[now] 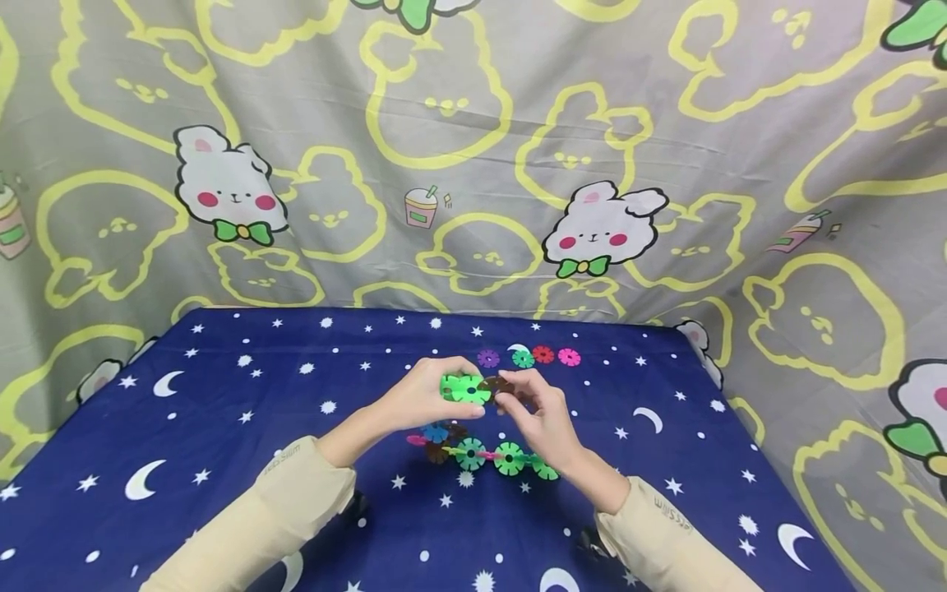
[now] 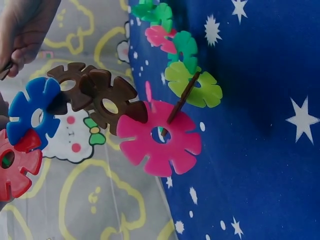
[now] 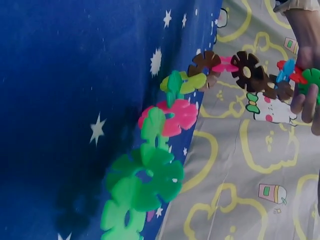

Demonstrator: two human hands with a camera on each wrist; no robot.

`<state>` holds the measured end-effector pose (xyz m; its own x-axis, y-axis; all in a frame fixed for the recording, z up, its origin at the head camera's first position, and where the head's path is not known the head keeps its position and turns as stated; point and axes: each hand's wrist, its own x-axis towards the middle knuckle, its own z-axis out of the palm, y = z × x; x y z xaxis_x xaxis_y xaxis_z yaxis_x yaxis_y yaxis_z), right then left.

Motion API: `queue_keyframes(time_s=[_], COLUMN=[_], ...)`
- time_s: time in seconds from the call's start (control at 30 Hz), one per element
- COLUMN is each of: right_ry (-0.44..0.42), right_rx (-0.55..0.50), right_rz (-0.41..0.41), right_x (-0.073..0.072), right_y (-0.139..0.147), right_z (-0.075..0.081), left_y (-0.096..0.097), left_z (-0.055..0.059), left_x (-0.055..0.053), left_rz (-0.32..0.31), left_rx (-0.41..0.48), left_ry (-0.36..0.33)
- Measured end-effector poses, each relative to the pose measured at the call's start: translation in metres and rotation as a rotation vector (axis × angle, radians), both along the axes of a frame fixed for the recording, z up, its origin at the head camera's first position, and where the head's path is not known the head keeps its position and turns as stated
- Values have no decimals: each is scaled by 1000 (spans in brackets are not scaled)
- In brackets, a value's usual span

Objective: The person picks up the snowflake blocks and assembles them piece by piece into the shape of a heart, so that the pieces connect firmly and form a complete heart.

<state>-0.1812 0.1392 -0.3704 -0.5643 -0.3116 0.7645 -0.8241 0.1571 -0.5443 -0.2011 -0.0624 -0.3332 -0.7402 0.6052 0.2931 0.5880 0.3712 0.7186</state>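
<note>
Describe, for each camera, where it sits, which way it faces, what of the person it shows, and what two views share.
Head: on the head, facing forward and down over the starry cloth toward the printed backdrop; left hand, right hand and both sleeves show.
Left wrist: facing the chain of flower discs, backdrop on its left; one hand, apparently the right, shows at upper left.
Right wrist: facing that chain from its green end, backdrop on its right; the left hand and cuff show at the right.
Shared: both wrist views show chain, cloth and backdrop.

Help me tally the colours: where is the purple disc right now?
In the head view, the purple disc lies on the blue cloth beyond the left hand, leftmost in the far row of discs, just left of a green disc.
</note>
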Motion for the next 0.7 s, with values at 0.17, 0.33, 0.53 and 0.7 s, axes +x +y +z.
queue_keyframes(time_s=[0.17,0.33,0.53,0.7], right_ry=[-64,-93,-155,-176], right_rx=[58,55,35,40], right_rz=[43,46,-26,-49], right_x=[0,1,1,1], right_y=[5,7,4,0], right_z=[-2,-2,-1,0], left_y=[-3,-4,-2,6], left_z=[1,4,7,13], left_x=[2,2,1,7], left_rz=[16,7,65,102], left_rx=[-30,-41,92,47], left_ry=[-12,32,61,53])
